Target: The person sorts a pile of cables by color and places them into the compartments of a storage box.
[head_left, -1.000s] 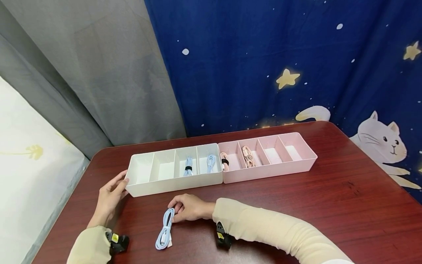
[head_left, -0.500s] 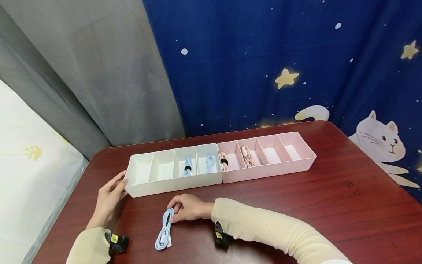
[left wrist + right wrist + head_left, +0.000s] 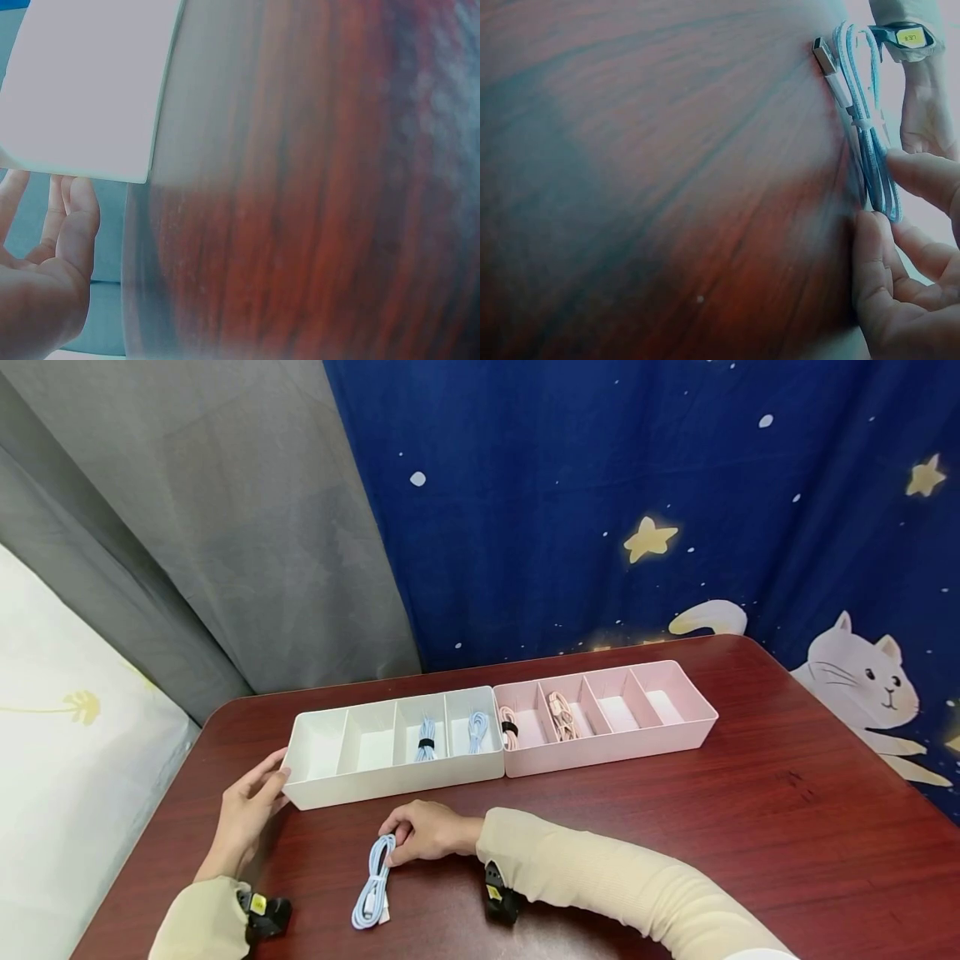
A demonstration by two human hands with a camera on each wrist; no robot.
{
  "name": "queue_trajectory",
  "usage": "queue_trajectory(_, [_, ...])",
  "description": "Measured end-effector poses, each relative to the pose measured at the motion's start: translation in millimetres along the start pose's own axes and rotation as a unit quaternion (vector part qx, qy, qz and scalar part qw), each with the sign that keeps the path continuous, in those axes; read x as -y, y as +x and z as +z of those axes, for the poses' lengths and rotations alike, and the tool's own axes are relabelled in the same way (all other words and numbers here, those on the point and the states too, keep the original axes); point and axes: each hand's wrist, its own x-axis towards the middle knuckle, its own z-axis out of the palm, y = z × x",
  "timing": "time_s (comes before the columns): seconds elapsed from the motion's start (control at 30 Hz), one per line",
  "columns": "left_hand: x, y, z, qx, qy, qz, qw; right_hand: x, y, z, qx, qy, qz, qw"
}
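Observation:
My right hand [image 3: 431,831] pinches the upper end of a coiled light-blue USB cable [image 3: 372,885] close over the table. In the right wrist view, thumb and fingers hold one end of the coil, and its metal USB plug [image 3: 823,54] shows at the far end. A white tie cinches the coil's middle. My left hand [image 3: 247,806] touches the left end of a white divided organizer [image 3: 397,782]. The left wrist view shows its fingertips [image 3: 82,191] against that box's end wall, the fingers loosely bent.
A pink divided organizer [image 3: 611,750] adjoins the white one end to end. Blue cable bundles [image 3: 426,739] lie in the white box's two right compartments, pinkish cable bundles [image 3: 562,717] in the pink box's two left ones. Curtains [image 3: 525,510] hang behind the dark red table [image 3: 675,827].

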Motion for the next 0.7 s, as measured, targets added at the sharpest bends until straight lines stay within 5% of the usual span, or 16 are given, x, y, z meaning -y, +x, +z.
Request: queue_trajectory(0.7, [0.6,0.0,0.4,0.000,-0.009,0.006,0.9999,-1.0,-1.0,-1.4,0.018,0.170,0.007,0.985])
